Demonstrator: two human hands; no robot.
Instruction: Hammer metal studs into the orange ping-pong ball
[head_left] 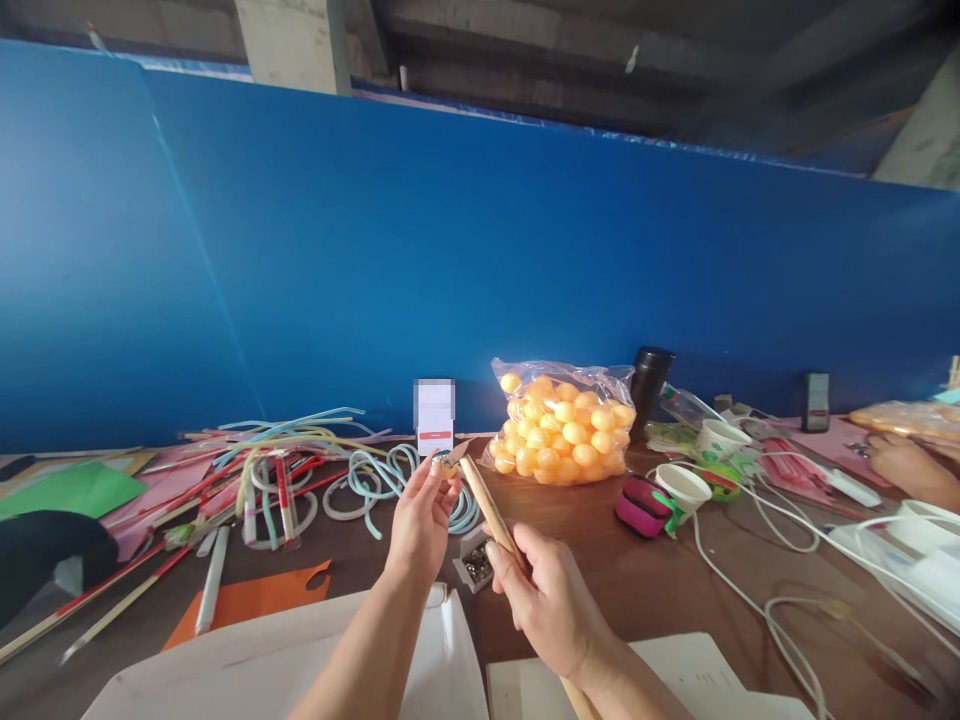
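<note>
My left hand [424, 515] is closed, pinching a small round shiny piece [448, 464], silvery on top and yellowish below; its exact kind is too small to make out. Wrapped round a wooden stick [486, 500] are the fingers of my right hand [551, 595]. The stick's upper end is close beside the small piece; whether the two touch I cannot tell. Below and between my hands sits a small open box [475, 562] of tiny metallic bits, partly covered by my right hand. A clear bag of orange balls [566, 430] stands just beyond.
A phone [436, 415] leans against the blue partition [450, 250]. Coloured tubes and strips [285, 480] lie tangled on the left. To the right are paper cups [682, 487], a magenta pouch [643, 506] and white cables [780, 610]. Another person's hand [911, 468] shows at the far right.
</note>
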